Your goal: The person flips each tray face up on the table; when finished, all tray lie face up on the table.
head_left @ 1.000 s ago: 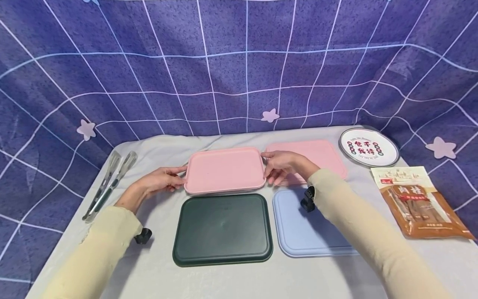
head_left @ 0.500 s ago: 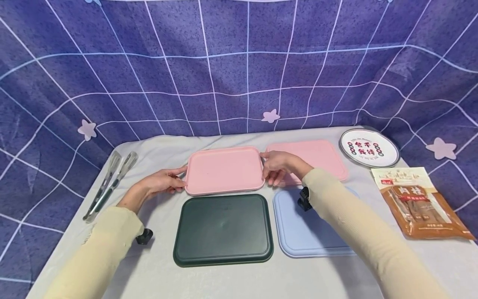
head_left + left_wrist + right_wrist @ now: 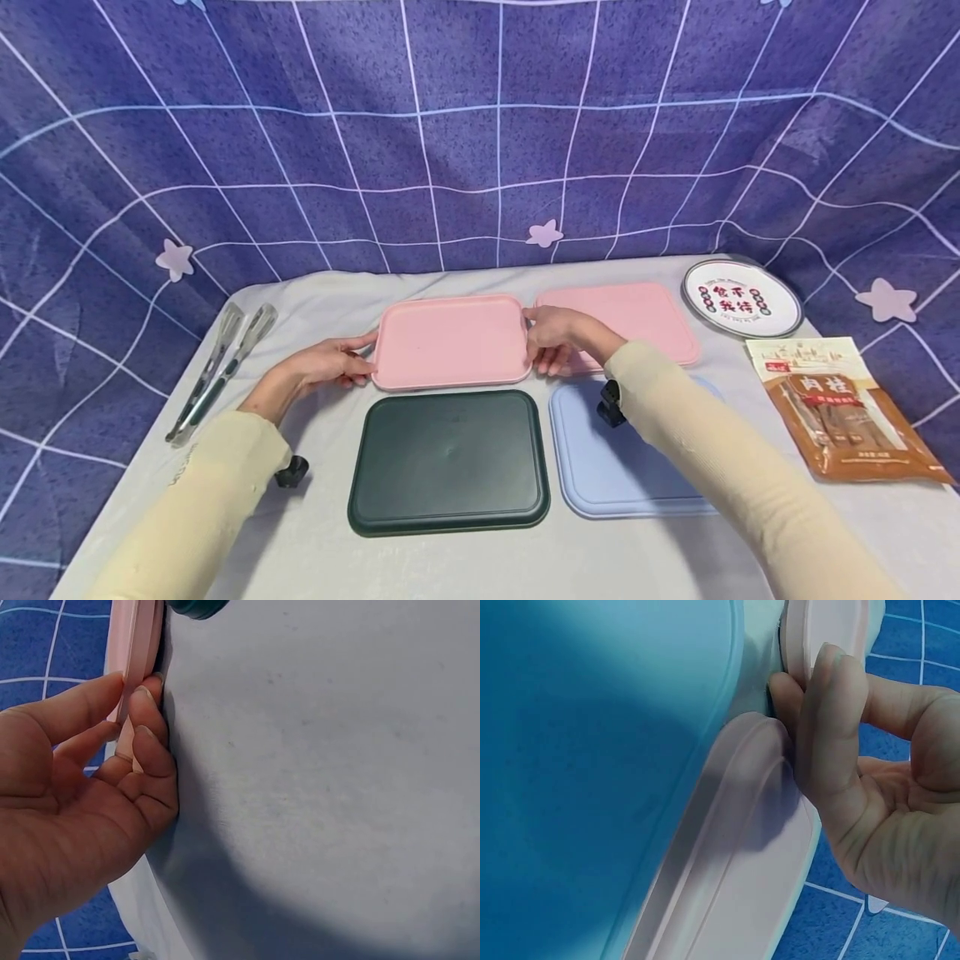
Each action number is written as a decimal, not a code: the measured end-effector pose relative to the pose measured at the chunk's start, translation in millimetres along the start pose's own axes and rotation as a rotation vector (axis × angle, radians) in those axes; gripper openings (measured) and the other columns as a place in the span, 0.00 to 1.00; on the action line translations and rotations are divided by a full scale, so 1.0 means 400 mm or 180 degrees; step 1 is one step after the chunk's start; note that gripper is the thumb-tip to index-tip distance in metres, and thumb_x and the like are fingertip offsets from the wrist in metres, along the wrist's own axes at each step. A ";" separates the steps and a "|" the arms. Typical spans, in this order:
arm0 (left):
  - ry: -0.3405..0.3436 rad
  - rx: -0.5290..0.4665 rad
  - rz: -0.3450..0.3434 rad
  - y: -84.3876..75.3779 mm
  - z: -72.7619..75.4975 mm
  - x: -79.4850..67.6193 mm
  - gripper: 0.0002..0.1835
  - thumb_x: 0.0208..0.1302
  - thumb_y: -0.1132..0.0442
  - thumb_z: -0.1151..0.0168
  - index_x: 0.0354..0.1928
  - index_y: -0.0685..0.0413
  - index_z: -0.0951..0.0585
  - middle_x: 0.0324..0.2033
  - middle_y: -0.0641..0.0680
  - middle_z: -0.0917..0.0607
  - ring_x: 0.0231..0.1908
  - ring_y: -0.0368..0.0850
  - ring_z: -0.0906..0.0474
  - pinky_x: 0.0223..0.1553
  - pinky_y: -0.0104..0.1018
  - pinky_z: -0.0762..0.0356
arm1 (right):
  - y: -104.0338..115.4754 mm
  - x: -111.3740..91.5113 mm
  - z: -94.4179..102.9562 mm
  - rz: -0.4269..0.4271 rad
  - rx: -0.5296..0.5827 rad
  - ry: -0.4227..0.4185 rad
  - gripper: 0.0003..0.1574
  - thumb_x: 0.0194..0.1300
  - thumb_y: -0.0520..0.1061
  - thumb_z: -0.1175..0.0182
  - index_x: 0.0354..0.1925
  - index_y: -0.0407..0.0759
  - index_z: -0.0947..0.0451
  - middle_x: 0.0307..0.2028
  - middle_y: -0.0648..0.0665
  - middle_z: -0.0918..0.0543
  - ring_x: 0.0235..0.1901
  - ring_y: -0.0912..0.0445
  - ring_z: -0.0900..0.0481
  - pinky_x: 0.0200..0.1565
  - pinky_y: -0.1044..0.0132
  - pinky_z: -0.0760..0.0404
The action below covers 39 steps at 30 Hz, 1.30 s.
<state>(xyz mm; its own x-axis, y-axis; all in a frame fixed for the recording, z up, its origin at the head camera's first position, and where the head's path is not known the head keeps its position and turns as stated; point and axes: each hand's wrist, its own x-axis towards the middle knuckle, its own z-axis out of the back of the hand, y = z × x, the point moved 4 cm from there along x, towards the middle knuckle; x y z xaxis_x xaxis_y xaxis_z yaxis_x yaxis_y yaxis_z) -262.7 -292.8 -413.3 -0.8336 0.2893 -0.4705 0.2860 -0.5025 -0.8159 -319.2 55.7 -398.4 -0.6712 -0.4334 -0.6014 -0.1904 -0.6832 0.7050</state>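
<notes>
A pink rectangular tray [image 3: 452,342] with a raised rim lies at the back middle of the table, between both hands. My left hand [image 3: 322,367] pinches its left end, and in the left wrist view the thumb and curled fingers meet at the tray's edge [image 3: 137,656]. At the opposite end, my right hand [image 3: 558,337] grips the right edge with bent fingers. The right wrist view shows those fingers [image 3: 836,712] around the tray's end [image 3: 836,630]. Just in front of the tray lies a dark green rectangular tray [image 3: 450,462].
Under the right forearm is a light blue tray [image 3: 592,479], with a second pink tray [image 3: 637,321] behind it. A round plate [image 3: 780,296] with red characters and a brown food packet [image 3: 847,417] lie at right. Metal tongs [image 3: 225,375] lie at far left.
The right hand and forearm have shifted slightly left along the pink tray's edge. The tray and the left hand are almost where they were.
</notes>
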 end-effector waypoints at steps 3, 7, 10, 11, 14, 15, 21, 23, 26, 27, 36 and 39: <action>-0.0005 0.0004 0.0010 -0.001 0.000 0.000 0.45 0.69 0.65 0.39 0.80 0.52 0.53 0.26 0.45 0.21 0.29 0.37 0.24 0.34 0.30 0.26 | 0.001 -0.002 -0.001 0.0004 0.0003 -0.0023 0.67 0.60 0.28 0.40 0.80 0.45 0.74 0.16 0.43 0.21 0.13 0.58 0.23 0.20 0.67 0.19; 0.0001 0.0020 0.0019 -0.002 -0.001 0.001 0.45 0.69 0.65 0.40 0.80 0.53 0.53 0.26 0.45 0.20 0.30 0.37 0.24 0.35 0.30 0.26 | 0.002 -0.001 -0.002 -0.0004 0.0009 -0.0020 0.66 0.60 0.28 0.41 0.80 0.44 0.73 0.16 0.43 0.21 0.13 0.58 0.23 0.20 0.67 0.20; -0.0026 0.0053 0.0039 -0.001 -0.001 0.002 0.44 0.69 0.65 0.40 0.80 0.52 0.53 0.27 0.45 0.20 0.30 0.37 0.23 0.35 0.31 0.26 | 0.002 0.000 -0.003 0.0008 -0.0022 -0.0004 0.61 0.60 0.28 0.42 0.80 0.42 0.66 0.15 0.43 0.21 0.13 0.58 0.23 0.19 0.68 0.20; -0.0039 0.0067 0.0044 0.000 -0.001 0.002 0.44 0.69 0.65 0.40 0.80 0.52 0.53 0.27 0.45 0.20 0.30 0.37 0.23 0.35 0.31 0.26 | 0.003 0.000 -0.003 0.0009 -0.0029 -0.0008 0.61 0.60 0.28 0.42 0.80 0.42 0.66 0.15 0.43 0.21 0.13 0.58 0.23 0.19 0.68 0.20; -0.0075 0.0115 0.0055 0.000 -0.002 0.002 0.44 0.69 0.65 0.39 0.80 0.52 0.52 0.27 0.45 0.19 0.30 0.38 0.23 0.36 0.31 0.26 | 0.002 -0.002 -0.003 0.0020 -0.0086 -0.0015 0.60 0.60 0.28 0.42 0.79 0.41 0.65 0.16 0.43 0.21 0.13 0.58 0.23 0.19 0.68 0.20; -0.0086 0.0128 0.0054 0.000 -0.003 0.002 0.44 0.69 0.65 0.39 0.80 0.52 0.52 0.27 0.45 0.19 0.30 0.38 0.23 0.36 0.31 0.26 | 0.002 -0.002 -0.003 0.0018 -0.0091 -0.0023 0.61 0.60 0.28 0.42 0.80 0.41 0.66 0.16 0.43 0.21 0.13 0.57 0.23 0.19 0.68 0.20; -0.0147 0.0290 -0.0028 -0.007 -0.010 -0.003 0.44 0.69 0.65 0.39 0.79 0.56 0.52 0.27 0.47 0.20 0.30 0.38 0.24 0.34 0.31 0.27 | 0.003 -0.003 -0.005 -0.0017 -0.0072 -0.0055 0.68 0.60 0.29 0.40 0.80 0.44 0.76 0.16 0.42 0.21 0.14 0.57 0.23 0.20 0.67 0.20; -0.0179 0.0387 -0.0077 -0.014 -0.013 -0.006 0.43 0.68 0.64 0.39 0.79 0.58 0.51 0.27 0.48 0.20 0.30 0.39 0.24 0.33 0.31 0.28 | 0.004 -0.003 -0.006 -0.0018 -0.0084 -0.0084 0.67 0.59 0.28 0.40 0.80 0.44 0.73 0.16 0.42 0.21 0.14 0.56 0.23 0.19 0.67 0.20; -0.0234 0.0555 -0.0149 -0.023 -0.015 -0.011 0.43 0.67 0.64 0.39 0.78 0.61 0.49 0.27 0.49 0.20 0.30 0.40 0.24 0.32 0.32 0.28 | 0.010 -0.008 -0.005 0.0043 -0.0259 -0.0182 0.56 0.58 0.28 0.39 0.78 0.40 0.55 0.17 0.41 0.20 0.15 0.55 0.22 0.20 0.65 0.19; -0.0259 0.0617 -0.0165 -0.027 -0.015 -0.013 0.42 0.68 0.64 0.39 0.78 0.62 0.48 0.26 0.49 0.20 0.30 0.41 0.24 0.32 0.33 0.27 | 0.012 -0.013 -0.003 0.0080 -0.0325 -0.0237 0.55 0.57 0.29 0.38 0.77 0.41 0.52 0.18 0.41 0.20 0.15 0.54 0.22 0.21 0.64 0.18; -0.1186 0.1644 -0.0387 -0.122 -0.010 -0.036 0.33 0.72 0.56 0.47 0.74 0.65 0.37 0.43 0.66 0.14 0.41 0.52 0.19 0.45 0.43 0.23 | -0.025 -0.117 0.092 0.0419 -0.0548 -0.0396 0.57 0.65 0.45 0.39 0.81 0.46 0.61 0.34 0.39 0.15 0.27 0.53 0.18 0.30 0.57 0.15; -0.1317 0.1654 -0.0503 -0.162 -0.033 -0.033 0.32 0.73 0.53 0.48 0.74 0.62 0.36 0.55 0.69 0.18 0.52 0.59 0.20 0.57 0.53 0.25 | -0.054 -0.155 0.137 0.0421 -0.0567 -0.0426 0.56 0.67 0.47 0.41 0.81 0.45 0.61 0.37 0.39 0.16 0.29 0.52 0.19 0.32 0.55 0.14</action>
<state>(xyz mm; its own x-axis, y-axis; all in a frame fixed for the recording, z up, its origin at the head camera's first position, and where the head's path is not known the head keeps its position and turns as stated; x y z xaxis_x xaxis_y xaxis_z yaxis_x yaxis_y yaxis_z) -264.1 -253.2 -358.7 -0.9883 0.1081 -0.1075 -0.0318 -0.8357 -0.5482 -312.8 129.6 -356.0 -0.7730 -0.4523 -0.4449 0.0266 -0.7237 0.6896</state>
